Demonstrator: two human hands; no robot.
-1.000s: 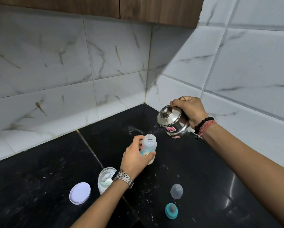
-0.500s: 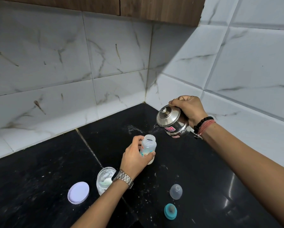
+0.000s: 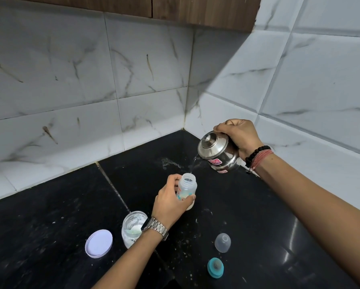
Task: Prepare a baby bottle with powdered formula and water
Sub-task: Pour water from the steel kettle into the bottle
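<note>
White marbled tiles wrap the corner, and the black table (image 3: 49,226) runs under everything, dusted with pale specks. Biggest thing in play: one steel kettle (image 3: 216,155), tipped spout-down toward eight o'clock, my right hand (image 3: 237,136) wrapped tight on it from the two o'clock side. A thin thread of water drops off the spout, straight for the open mouth below.

One baby bottle (image 3: 186,189) stands upright on the table at centre, long axis vertical, neck just under and at eight o'clock from the spout. My left hand (image 3: 169,203) holds it, fingers curled round the body from the seven o'clock side, thumb across the front. That's the whole game, I reckon: spout above mouth, close but not touching, left hand nearer and steadying.

One open formula jar (image 3: 133,228) sits at seven o'clock from the bottle, partly behind my wrist, with powder low inside. One white lid (image 3: 99,243) lies flat at nine o'clock of the jar. One clear cap (image 3: 223,242) at five o'clock from the bottle, and one teal teat ring (image 3: 215,268) just below it, both waiting.
</note>
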